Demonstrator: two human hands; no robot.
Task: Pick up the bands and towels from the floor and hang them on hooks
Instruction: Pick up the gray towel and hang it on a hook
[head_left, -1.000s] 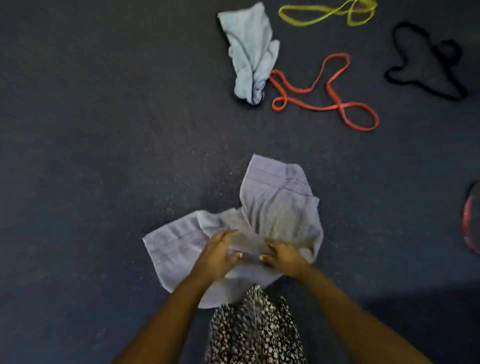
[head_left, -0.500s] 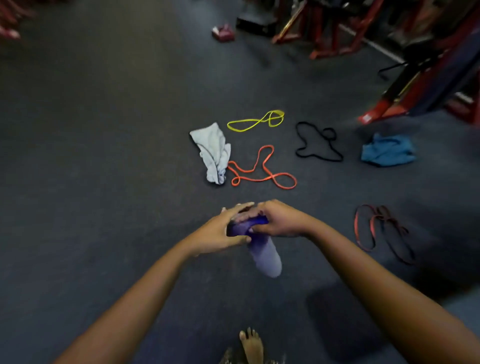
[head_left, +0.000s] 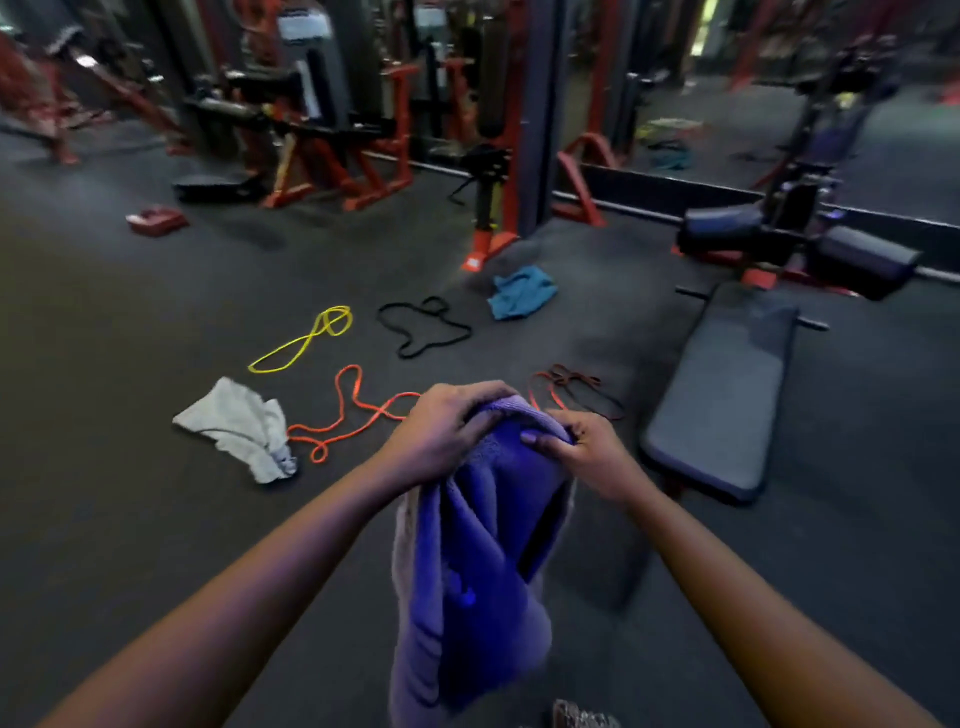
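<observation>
The nearest towel (head_left: 478, 571) hangs at centre. On the floor (head_left: 130, 519), a second towel (head_left: 234, 426) lies at ten o'clock, a band (head_left: 338, 387) just beside it at eleven, a bench (head_left: 722, 395) at two.

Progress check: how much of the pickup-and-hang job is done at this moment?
Nothing visible has been hung yet. In hand: the purple towel, gripped at its top by the left hand and right hand. Left on the floor: white towel, teal towel, yellow band, orange band, black band, dark red band.
</observation>
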